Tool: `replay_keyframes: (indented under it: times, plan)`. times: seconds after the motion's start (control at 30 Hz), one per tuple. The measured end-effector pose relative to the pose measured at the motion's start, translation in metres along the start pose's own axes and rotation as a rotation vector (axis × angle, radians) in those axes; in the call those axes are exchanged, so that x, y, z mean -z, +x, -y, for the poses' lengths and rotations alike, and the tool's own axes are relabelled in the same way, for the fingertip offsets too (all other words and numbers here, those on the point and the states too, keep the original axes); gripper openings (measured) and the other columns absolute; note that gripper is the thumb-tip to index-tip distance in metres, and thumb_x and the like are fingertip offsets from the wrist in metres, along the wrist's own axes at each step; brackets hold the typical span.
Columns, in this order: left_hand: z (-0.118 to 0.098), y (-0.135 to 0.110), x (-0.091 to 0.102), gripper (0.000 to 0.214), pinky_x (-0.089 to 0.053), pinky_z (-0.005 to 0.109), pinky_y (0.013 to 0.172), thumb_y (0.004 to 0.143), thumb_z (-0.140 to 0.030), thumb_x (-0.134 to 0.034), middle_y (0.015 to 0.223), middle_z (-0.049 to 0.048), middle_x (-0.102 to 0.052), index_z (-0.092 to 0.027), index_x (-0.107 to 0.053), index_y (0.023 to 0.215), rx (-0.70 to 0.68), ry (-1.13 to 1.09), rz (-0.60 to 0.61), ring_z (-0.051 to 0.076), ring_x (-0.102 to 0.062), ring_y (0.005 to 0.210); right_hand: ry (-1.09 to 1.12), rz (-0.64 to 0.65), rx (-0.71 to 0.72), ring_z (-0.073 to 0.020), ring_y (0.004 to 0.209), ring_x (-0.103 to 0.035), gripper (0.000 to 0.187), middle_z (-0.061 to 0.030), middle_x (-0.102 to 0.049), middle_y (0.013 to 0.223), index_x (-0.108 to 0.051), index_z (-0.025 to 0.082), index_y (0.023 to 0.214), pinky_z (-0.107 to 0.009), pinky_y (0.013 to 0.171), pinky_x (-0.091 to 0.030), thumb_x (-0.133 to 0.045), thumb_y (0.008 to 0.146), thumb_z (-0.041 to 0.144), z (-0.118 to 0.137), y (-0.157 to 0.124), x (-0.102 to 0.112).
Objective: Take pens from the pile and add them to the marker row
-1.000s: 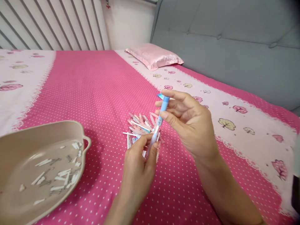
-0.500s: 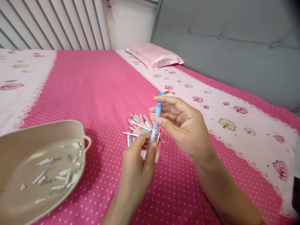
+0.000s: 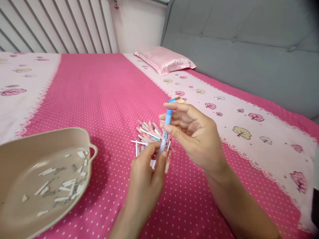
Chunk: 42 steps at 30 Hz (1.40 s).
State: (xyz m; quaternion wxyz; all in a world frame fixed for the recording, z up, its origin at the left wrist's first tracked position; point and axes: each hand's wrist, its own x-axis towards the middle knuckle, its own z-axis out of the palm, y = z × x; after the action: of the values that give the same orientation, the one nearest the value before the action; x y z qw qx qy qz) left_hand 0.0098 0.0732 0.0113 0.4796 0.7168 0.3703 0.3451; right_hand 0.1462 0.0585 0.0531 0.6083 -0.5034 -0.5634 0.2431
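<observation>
Both hands hold a slim light-blue pen (image 3: 166, 127) upright over a pink dotted bedspread (image 3: 99, 99). My right hand (image 3: 193, 132) pinches its upper blue barrel between thumb and fingers. My left hand (image 3: 147, 172) pinches its pale lower end. Just behind the hands lies a pile of small pink and white wrapped sticks (image 3: 148, 134) on the bedspread. Small blue and brown items (image 3: 175, 99) lie just beyond my right fingers.
A beige tray (image 3: 15, 142) at the left holds several small white scraps (image 3: 62, 184). A pink satin pillow (image 3: 164, 59) lies at the far end. A grey padded headboard (image 3: 236, 49) runs along the right. A slatted wall (image 3: 54, 23) stands behind.
My right hand came down and left, sliding the blue part onto the pale lower part, so the pen now reads shorter. My left hand stayed put.
</observation>
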Motion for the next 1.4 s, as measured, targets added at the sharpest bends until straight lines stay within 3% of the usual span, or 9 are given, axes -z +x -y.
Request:
replay_keyframes:
  times: [0.67,0.83,1.13,1.23,1.4]
  plan:
    - [-0.0017,0.0009,0.0012,0.023,-0.045,0.026,0.07,0.089,-0.03,-0.051,0.075,-0.0011,-0.062,-0.019,-0.06,0.106,0.024,-0.013,-0.009,0.015,-0.061,0.077,0.049,0.023,-0.046,-0.017,0.095,-0.065,0.034,-0.0014,-0.066,0.102,-0.058,0.026,0.115,-0.032,0.084,-0.055,-0.062,0.082,0.018,0.0002,-0.0005,-0.0026]
    - [-0.0023,0.0009,0.0027,0.023,-0.045,0.027,0.069,0.089,-0.031,-0.051,0.085,0.0014,-0.067,-0.019,-0.06,0.106,0.015,-0.02,-0.013,0.015,-0.061,0.077,0.069,0.042,-0.069,-0.0176,0.095,-0.065,0.036,-0.0021,-0.066,0.1,-0.056,0.025,0.117,-0.033,0.082,-0.056,-0.063,0.083,0.019,-0.0001,-0.0006,-0.004]
    - [-0.0024,0.001,0.0027,0.023,-0.046,0.028,0.074,0.089,-0.031,-0.051,0.09,0.0026,-0.067,-0.019,-0.06,0.106,0.012,-0.017,-0.044,0.014,-0.058,0.074,0.131,0.137,-0.226,-0.0169,0.087,-0.068,0.043,-0.0024,-0.069,0.095,-0.051,0.025,0.123,-0.03,0.072,-0.058,-0.064,0.082,0.023,0.002,-0.0007,0.0004]
    - [-0.0034,0.0002,0.0039,0.024,-0.045,0.028,0.073,0.09,-0.031,-0.049,0.091,0.0029,-0.067,-0.019,-0.06,0.107,0.016,-0.023,-0.043,0.013,-0.056,0.071,0.092,0.149,-0.268,-0.016,0.083,-0.067,0.039,-0.002,-0.069,0.092,-0.054,0.024,0.117,-0.027,0.068,-0.057,-0.066,0.081,0.025,0.0022,-0.0001,0.0023]
    - [-0.0029,-0.0002,0.0052,0.025,-0.044,0.027,0.073,0.09,-0.032,-0.049,0.087,0.0021,-0.067,-0.019,-0.06,0.108,0.012,-0.02,-0.036,0.013,-0.054,0.067,0.074,0.133,-0.263,-0.0155,0.083,-0.066,0.019,-0.0018,-0.068,0.087,-0.064,0.018,0.091,-0.026,0.069,-0.056,-0.072,0.075,0.024,0.0016,0.0016,0.0017]
